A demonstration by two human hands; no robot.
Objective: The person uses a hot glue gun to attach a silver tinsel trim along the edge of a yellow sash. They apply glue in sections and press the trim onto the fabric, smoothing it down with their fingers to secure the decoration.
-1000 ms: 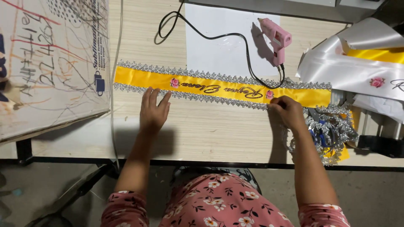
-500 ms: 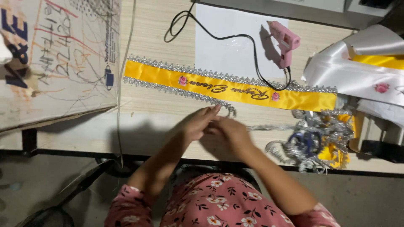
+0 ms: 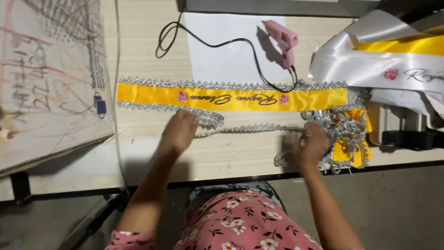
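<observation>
- Wooden tabletop (image 3: pixel 152 51) carries a yellow sash (image 3: pixel 231 98) and pink glue gun (image 3: pixel 283 40).
- Left hand (image 3: pixel 179 132) pinches the silver trim (image 3: pixel 249 128) just below the sash.
- Right hand (image 3: pixel 309 147) grips the trim's other end; grip detail blurred.

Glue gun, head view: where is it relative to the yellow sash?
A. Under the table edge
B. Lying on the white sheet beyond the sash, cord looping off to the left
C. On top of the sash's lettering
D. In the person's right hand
B: the pink glue gun lies on the white sheet beyond the yellow sash, apart from both hands, its black cord looping leftward.
</observation>
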